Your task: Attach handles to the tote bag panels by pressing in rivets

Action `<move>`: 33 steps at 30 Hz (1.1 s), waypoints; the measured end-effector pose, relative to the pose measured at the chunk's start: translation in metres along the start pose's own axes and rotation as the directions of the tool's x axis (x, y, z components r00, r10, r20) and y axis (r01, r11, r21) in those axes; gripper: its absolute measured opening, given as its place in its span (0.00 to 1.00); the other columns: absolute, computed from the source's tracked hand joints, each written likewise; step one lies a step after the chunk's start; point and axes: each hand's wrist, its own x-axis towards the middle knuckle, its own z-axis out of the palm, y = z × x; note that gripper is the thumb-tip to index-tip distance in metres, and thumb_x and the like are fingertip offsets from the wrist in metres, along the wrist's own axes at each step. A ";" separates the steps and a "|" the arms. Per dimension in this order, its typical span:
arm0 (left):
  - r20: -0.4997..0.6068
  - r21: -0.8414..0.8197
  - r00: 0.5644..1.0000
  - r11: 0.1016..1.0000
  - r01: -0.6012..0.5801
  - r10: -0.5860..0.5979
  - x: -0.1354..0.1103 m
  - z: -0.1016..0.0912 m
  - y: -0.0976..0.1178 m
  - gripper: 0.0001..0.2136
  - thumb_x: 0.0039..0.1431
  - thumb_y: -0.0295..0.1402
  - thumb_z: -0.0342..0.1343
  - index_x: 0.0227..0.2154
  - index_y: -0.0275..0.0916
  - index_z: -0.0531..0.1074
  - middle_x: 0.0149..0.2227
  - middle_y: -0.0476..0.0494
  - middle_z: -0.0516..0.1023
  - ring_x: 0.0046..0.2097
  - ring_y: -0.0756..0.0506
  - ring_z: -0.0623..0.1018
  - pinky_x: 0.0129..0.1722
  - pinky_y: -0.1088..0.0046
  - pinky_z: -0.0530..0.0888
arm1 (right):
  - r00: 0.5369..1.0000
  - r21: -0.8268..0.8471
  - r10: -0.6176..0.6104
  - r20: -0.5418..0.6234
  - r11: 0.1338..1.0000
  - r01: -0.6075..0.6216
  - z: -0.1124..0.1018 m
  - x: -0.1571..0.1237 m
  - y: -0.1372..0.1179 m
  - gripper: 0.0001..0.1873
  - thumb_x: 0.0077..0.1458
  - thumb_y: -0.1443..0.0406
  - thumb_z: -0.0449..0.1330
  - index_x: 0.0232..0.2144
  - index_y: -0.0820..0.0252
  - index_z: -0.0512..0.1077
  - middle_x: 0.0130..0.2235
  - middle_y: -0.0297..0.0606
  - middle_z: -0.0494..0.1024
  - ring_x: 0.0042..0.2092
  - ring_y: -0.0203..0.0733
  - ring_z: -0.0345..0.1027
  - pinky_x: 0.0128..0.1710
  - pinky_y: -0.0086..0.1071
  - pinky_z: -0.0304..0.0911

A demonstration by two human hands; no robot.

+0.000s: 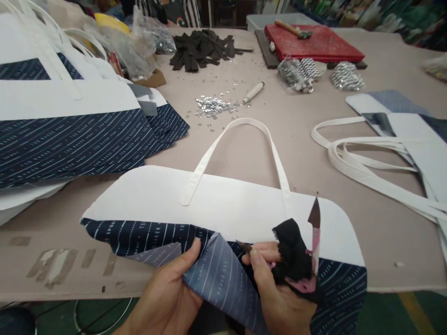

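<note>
A white and navy bag panel [230, 204] with a white strap handle [244, 122] lies in front of me. Its navy part carries slanted light lines and lettering. My left hand [174, 284] pinches the folded navy fabric [216, 274] between thumb and fingers, so its paler back shows. My right hand [275, 288] is closed around what looks like a pair of scissors [315, 232] with pink on the handle. One dark pointed blade sticks up; another dark tip points left at the fabric's seam. Black cloth [291, 246] bunches over the right fingers and partly hides the tool.
Stacked panels [70, 135] cover the left side, and more strapped panels [412, 153] lie at right. Further back are small silver pieces [216, 106], a white-handled tool [253, 92], black strips [202, 49], silver bundles [300, 74], and a hammer [293, 29] on a red slab [321, 46].
</note>
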 end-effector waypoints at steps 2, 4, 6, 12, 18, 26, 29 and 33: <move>0.005 -0.010 1.000 1.000 0.009 -0.009 0.000 0.000 0.000 0.17 0.61 0.38 0.56 0.49 0.35 0.76 0.45 0.38 0.81 0.49 0.36 0.78 0.50 0.60 0.76 | 1.000 0.005 0.014 0.014 1.000 -0.014 -0.001 0.000 -0.001 0.13 0.56 0.68 0.58 0.20 0.56 0.72 0.24 0.34 0.77 0.29 0.39 0.75 0.30 0.31 0.74; 0.012 -0.010 1.000 1.000 0.008 -0.008 -0.001 0.000 0.000 0.17 0.61 0.38 0.56 0.50 0.35 0.75 0.45 0.38 0.81 0.49 0.37 0.79 0.51 0.60 0.75 | 0.999 0.027 0.050 -0.021 0.998 -0.049 -0.001 -0.001 -0.002 0.13 0.57 0.68 0.58 0.20 0.56 0.72 0.24 0.34 0.77 0.29 0.39 0.75 0.30 0.31 0.74; 0.024 0.004 1.000 1.000 0.007 -0.007 -0.002 0.000 -0.001 0.17 0.62 0.37 0.56 0.51 0.35 0.75 0.45 0.39 0.81 0.49 0.38 0.79 0.52 0.60 0.74 | 0.998 0.029 0.055 -0.013 0.998 -0.055 -0.001 -0.001 -0.003 0.13 0.57 0.68 0.58 0.21 0.56 0.72 0.24 0.34 0.77 0.30 0.40 0.75 0.31 0.32 0.74; 0.057 -0.016 0.998 1.000 0.017 -0.016 -0.009 0.002 -0.001 0.17 0.63 0.35 0.57 0.52 0.35 0.74 0.45 0.39 0.81 0.48 0.39 0.79 0.55 0.61 0.71 | 0.999 0.014 -0.033 -0.006 0.999 0.033 0.008 -0.006 0.003 0.09 0.55 0.70 0.60 0.23 0.58 0.73 0.26 0.34 0.78 0.30 0.37 0.75 0.32 0.29 0.73; 0.059 -0.023 0.998 1.000 0.007 -0.005 -0.010 0.005 0.000 0.17 0.64 0.34 0.55 0.54 0.36 0.73 0.47 0.40 0.80 0.48 0.39 0.79 0.55 0.60 0.71 | 0.998 0.074 0.002 -0.062 0.997 0.002 0.004 -0.007 -0.001 0.10 0.55 0.70 0.60 0.23 0.55 0.72 0.26 0.30 0.78 0.31 0.35 0.74 0.38 0.29 0.69; 0.019 -0.043 1.000 0.999 0.001 0.000 -0.008 0.005 -0.001 0.18 0.64 0.34 0.54 0.55 0.36 0.71 0.45 0.39 0.81 0.48 0.39 0.79 0.56 0.59 0.71 | 0.999 0.083 0.015 -0.046 0.996 -0.011 -0.007 -0.004 0.001 0.11 0.56 0.70 0.59 0.22 0.56 0.72 0.25 0.30 0.77 0.30 0.35 0.73 0.39 0.31 0.68; 0.025 -0.045 1.000 0.999 0.002 -0.001 -0.009 0.006 -0.001 0.18 0.64 0.34 0.54 0.55 0.36 0.71 0.46 0.40 0.81 0.48 0.39 0.79 0.56 0.59 0.71 | 1.000 0.055 -0.004 -0.024 0.998 0.005 -0.006 -0.004 0.001 0.12 0.57 0.70 0.58 0.22 0.57 0.71 0.25 0.30 0.77 0.30 0.34 0.74 0.38 0.30 0.68; -0.018 -0.014 1.000 1.000 0.011 -0.011 -0.016 0.012 0.002 0.17 0.64 0.33 0.54 0.54 0.36 0.72 0.44 0.41 0.81 0.47 0.40 0.80 0.56 0.60 0.71 | 1.000 0.018 -0.004 -0.025 1.000 0.004 -0.005 -0.003 -0.001 0.12 0.57 0.70 0.57 0.22 0.57 0.71 0.25 0.30 0.77 0.30 0.34 0.74 0.37 0.28 0.69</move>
